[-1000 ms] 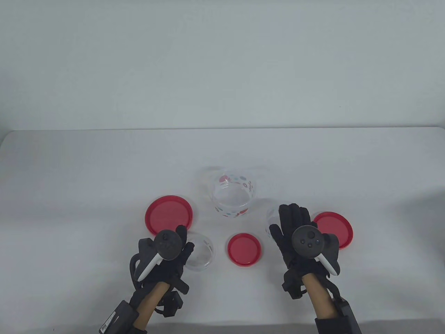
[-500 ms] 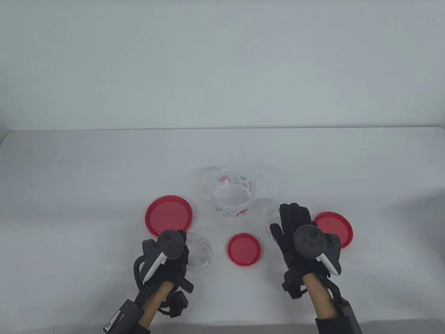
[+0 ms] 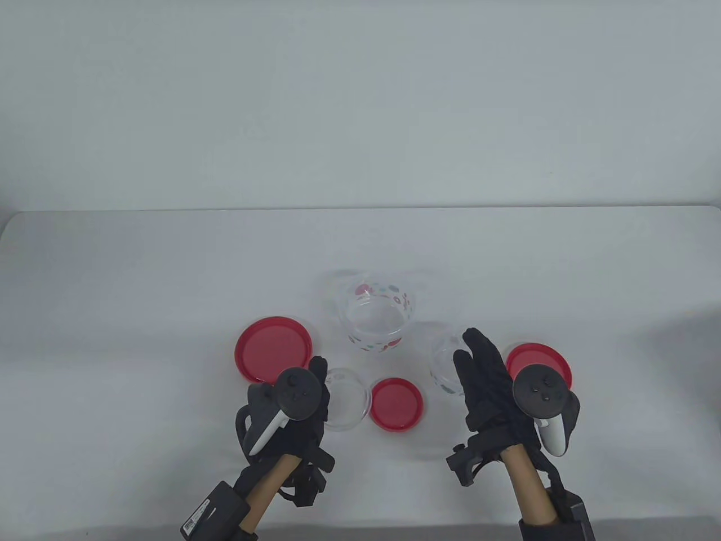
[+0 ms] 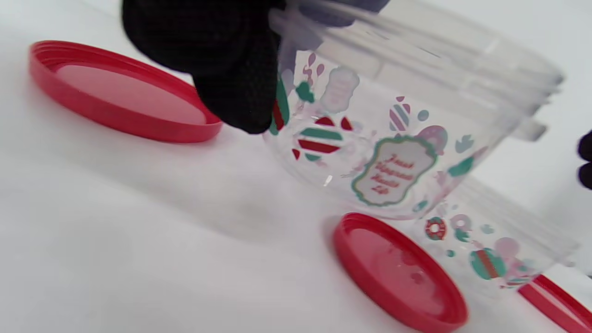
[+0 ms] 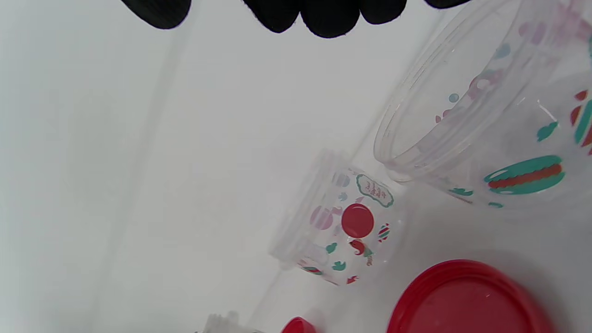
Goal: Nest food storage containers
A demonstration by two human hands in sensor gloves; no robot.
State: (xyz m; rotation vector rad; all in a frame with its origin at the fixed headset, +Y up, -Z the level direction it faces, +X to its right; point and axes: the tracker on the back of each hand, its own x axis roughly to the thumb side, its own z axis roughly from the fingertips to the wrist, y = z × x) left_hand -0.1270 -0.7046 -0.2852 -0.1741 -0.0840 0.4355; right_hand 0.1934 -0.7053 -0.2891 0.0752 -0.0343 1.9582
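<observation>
Three clear printed containers are in the table view. The large one (image 3: 377, 318) stands at centre. The medium one (image 3: 446, 360) stands to its right. My left hand (image 3: 316, 386) grips the small one (image 3: 346, 401) by its rim, next to the small red lid (image 3: 396, 404). The left wrist view shows my gloved fingers (image 4: 231, 69) on that rim, with the small container (image 4: 393, 138) above the lid (image 4: 397, 268). My right hand (image 3: 472, 352) is open, turned on edge, just right of the medium container (image 5: 485, 115). Its fingertips (image 5: 328, 16) hold nothing.
A large red lid (image 3: 273, 349) lies left of the containers, and shows in the left wrist view (image 4: 120, 92). A medium red lid (image 3: 539, 356) lies partly behind my right hand. The large container (image 5: 342, 222) shows in the right wrist view.
My left hand has moved right with the small container, up beside the small red lid. My right hand has turned on edge and shifted right, uncovering the medium container.
</observation>
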